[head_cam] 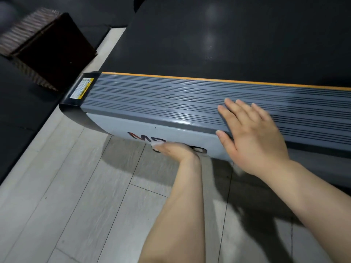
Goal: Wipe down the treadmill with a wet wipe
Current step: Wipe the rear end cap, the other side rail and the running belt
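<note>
Two hands were at work on the treadmill [171,103]. Our right hand [252,133] lay flat on the ridged side rail [152,97], fingers straight and spread, thumb hooked over the edge, steadying us. Our left hand [176,150] pressed the wet wipe [156,144] against the pale side panel [117,124], right over the printed logo [140,138]; the hand was blurred, so we could not tell whether its fingers were curled round the wipe or flat on it. We judged the step to be cleaning that side panel. To do it well, we needed long overlapping strokes along the panel, firm even pressure, and a pass down to its lower edge, near the tiled floor [66,186]. Turning the wipe to a clean face seemed wise.
</note>
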Demonstrator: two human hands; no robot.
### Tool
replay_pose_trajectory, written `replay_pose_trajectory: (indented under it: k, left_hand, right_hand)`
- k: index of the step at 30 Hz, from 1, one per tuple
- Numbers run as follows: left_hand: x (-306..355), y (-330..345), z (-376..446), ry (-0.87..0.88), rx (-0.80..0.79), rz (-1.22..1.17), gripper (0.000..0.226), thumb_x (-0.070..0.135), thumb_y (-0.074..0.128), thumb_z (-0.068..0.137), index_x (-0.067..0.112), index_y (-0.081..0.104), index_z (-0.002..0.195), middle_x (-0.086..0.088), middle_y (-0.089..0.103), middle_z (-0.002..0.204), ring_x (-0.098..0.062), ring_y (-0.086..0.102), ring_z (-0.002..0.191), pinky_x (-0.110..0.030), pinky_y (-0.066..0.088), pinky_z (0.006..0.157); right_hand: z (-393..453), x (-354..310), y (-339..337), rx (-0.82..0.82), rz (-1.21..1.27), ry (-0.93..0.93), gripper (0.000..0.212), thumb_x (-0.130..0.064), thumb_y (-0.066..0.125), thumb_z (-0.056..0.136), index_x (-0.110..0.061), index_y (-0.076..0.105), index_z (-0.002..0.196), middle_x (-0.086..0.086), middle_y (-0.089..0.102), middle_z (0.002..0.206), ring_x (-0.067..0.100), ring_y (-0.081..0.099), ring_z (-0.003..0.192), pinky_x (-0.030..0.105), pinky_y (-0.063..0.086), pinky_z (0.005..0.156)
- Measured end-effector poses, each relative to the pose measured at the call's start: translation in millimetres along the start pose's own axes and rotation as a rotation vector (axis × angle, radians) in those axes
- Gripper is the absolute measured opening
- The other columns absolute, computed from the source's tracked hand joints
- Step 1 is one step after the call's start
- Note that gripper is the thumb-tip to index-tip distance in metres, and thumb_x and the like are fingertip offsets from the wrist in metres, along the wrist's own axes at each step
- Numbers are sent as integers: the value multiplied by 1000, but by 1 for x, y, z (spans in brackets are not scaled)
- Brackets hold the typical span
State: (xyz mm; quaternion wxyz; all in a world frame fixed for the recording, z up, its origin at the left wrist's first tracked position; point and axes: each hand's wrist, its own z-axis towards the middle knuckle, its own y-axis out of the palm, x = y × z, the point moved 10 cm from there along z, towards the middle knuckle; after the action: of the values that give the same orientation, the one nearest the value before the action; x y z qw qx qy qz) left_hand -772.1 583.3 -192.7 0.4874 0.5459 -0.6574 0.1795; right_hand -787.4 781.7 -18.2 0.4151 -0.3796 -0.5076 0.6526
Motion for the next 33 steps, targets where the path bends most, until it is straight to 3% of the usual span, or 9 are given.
replay_pose_trajectory:
  k: [3,8,12,15,18,23,26,31,33]
  left_hand:
    - [-22,8,6,-230,-73,-108,62,63,37,88,29,56,136,-1,60,138,-27,55,126,-48,38,113]
    - [31,3,-78,-84,-89,10,49,28,31,106,31,28,154,10,38,151,-10,40,135,-25,30,106]
    - [39,-18,-82,-47,-262,182,53,18,42,94,33,47,145,12,48,148,-6,47,133,-34,35,116]
    - [48,-27,-70,-29,-345,388,61,-4,43,92,30,48,141,10,55,136,0,57,118,-17,50,94]
    - [61,-23,-64,19,-381,456,34,-2,58,93,18,49,120,4,55,103,-3,60,86,-8,47,68]
    - [68,-19,-62,57,-382,491,10,6,54,96,12,58,102,-2,64,97,-8,61,86,-20,47,81]
    - [67,-21,-61,-8,-417,483,29,10,36,99,16,63,105,0,71,107,-4,66,101,-26,47,96]
    - [75,-22,-66,32,-585,608,37,27,35,91,24,63,115,5,72,116,-7,61,116,-30,45,101]
    - [78,-22,-66,73,-631,671,35,17,35,96,25,61,118,9,72,116,-8,60,117,-31,43,101]
  right_hand:
    - [1,0,0,-12,-1,-2,59,-46,32,98,-14,40,147,8,39,153,27,36,140,46,24,117]
    - [0,0,4,-50,9,-26,61,-47,30,98,-14,38,148,7,36,155,26,33,143,45,22,118]
    - [-1,2,-1,-29,124,-40,57,-43,30,98,-15,41,146,5,36,154,24,32,143,42,20,119]
    - [-11,0,-18,61,307,-4,40,-19,49,94,-15,53,134,4,48,144,26,42,134,40,27,112]
    - [-42,-36,-25,150,387,-163,40,-4,52,81,-11,63,118,7,59,124,30,53,115,41,37,98]
    - [-70,-96,35,-73,209,-473,54,-13,40,79,-13,59,130,3,56,135,24,47,125,37,29,107]
    - [-61,-87,58,-111,80,-423,67,-12,30,78,-8,48,142,10,41,151,29,39,136,42,24,111]
    - [-48,-88,54,-118,127,-521,53,-9,33,83,-5,65,125,13,62,130,29,61,116,42,48,99]
    - [-44,-92,50,-147,225,-543,46,-5,46,84,-8,64,125,11,63,129,28,62,113,43,53,94]
